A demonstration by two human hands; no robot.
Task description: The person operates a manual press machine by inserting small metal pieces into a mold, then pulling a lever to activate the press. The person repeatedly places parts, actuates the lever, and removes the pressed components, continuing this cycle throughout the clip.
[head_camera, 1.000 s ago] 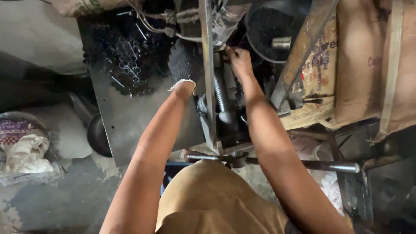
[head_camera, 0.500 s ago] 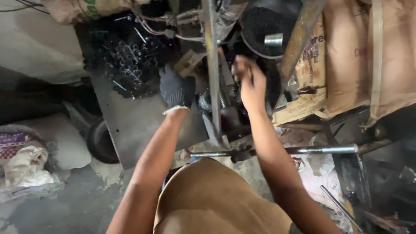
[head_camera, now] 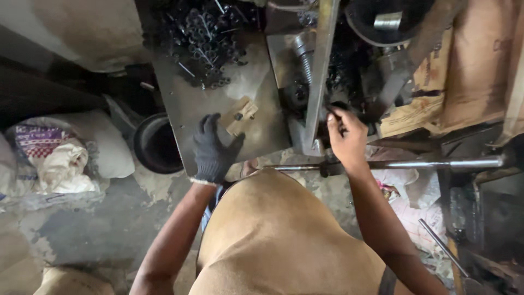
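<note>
A dirty metal table (head_camera: pixel 218 106) stands in a crowded workshop. The gloved left hand (head_camera: pixel 212 150) rests flat on it, fingers spread apart, just beside a small wooden block (head_camera: pixel 240 116). The bare right hand (head_camera: pixel 347 137) has its fingers pinched together on a small dark part (head_camera: pixel 331 116) near the upright metal bar (head_camera: pixel 321 71).

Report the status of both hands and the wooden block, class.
Left hand gloved, spread flat on metal table beside wooden block. Right hand bare, pinching something small at upright bar. Nothing between.
</note>
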